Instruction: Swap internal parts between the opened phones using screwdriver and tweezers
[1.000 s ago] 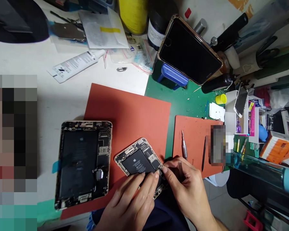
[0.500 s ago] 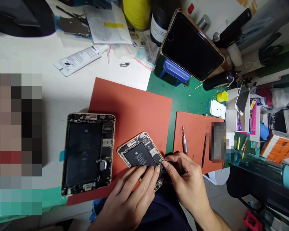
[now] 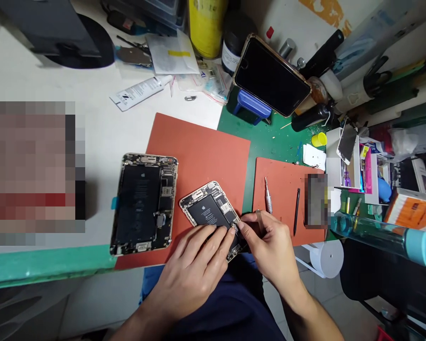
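A smaller opened smartphone (image 3: pixel 206 208), its battery and circuit board bare, lies tilted on the mat's near edge. My left hand (image 3: pixel 199 265) grips its lower side, fingertips on the battery and thumb hidden. Closed in a pinch, my right hand (image 3: pixel 270 241) is at the phone's right edge, fingertips near the lower board. A thin metal tool (image 3: pixel 259 220) shows between its fingers; the tip is hidden. Left of them lies a larger opened smartphone (image 3: pixel 142 203), also with its insides exposed, partly on the orange-red mat (image 3: pixel 206 142).
A second mat (image 3: pixel 280 184) bears a metal screwdriver (image 3: pixel 268 195) and a black pen-like tool (image 3: pixel 297 211). Behind, a phone (image 3: pixel 271 78) leans on a blue stand (image 3: pixel 252 104). A white tube (image 3: pixel 140 92) lies at back left; a clear blue-capped bottle (image 3: pixel 376 234) is at right.
The camera view has shifted, showing more of the table's front edge and my lap. Both hands stay at the smaller phone, with little visible change in their grip.
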Motion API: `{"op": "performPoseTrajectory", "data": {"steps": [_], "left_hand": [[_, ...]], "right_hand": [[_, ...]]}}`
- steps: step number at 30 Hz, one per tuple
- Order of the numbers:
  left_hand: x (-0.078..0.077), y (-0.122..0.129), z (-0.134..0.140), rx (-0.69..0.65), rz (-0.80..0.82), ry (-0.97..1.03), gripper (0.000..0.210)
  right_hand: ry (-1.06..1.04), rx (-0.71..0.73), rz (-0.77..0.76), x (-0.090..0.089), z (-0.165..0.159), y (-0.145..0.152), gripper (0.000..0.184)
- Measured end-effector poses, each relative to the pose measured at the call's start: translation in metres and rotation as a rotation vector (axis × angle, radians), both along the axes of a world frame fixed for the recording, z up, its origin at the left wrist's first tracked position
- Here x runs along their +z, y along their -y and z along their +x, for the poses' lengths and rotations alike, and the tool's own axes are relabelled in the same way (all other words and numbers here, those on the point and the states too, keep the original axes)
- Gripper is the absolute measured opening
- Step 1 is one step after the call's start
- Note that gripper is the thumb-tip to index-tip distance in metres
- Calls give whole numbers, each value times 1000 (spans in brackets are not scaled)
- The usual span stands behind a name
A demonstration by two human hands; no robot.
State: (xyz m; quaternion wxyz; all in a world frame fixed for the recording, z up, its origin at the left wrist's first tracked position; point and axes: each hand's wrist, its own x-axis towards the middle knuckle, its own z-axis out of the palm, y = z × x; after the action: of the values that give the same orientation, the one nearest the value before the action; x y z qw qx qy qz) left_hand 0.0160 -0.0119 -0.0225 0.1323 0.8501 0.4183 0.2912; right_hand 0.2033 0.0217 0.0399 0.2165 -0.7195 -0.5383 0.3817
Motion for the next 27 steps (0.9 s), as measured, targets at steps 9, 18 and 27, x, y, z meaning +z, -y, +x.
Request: {"op": "performPoseTrajectory", "data": {"steps": [9, 18, 27], "left_hand": [[3, 0, 0, -7, 4, -37, 40], [4, -3, -3, -37, 13, -82, 42], [10, -5, -3, -44, -11, -66, 52]], "right_hand": [[-64, -35, 40, -6, 5, 11, 15], [-72, -61, 93, -10, 1, 14, 15], [-142, 35, 166, -14, 8, 17, 25]]}}
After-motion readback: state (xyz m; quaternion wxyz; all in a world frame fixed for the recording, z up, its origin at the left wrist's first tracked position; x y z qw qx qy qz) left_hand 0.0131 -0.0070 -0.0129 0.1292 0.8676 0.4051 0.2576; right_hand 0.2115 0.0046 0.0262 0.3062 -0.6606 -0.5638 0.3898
